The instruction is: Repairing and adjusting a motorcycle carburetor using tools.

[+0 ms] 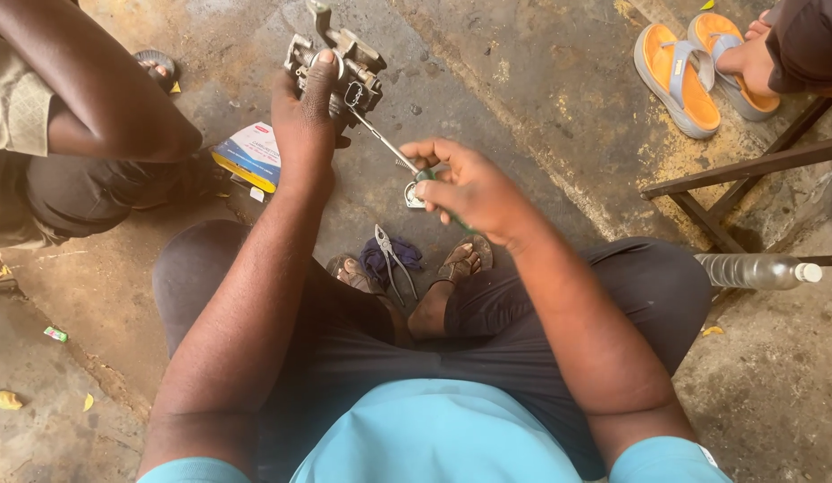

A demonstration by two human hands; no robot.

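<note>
Grey metal carburetor (337,64) gripped by left hand (306,116); right hand (469,186) pinches screwdriver (389,148)

A light blue short-sleeved shirt is worn, and its sleeves end above the elbows, so both forearms are left bare. Dark trousers are worn on the legs. Worn brown sandals are seen on the feet. No glove, ring or watch is seen on the left hand (306,112) or on the right hand (469,190).
</note>
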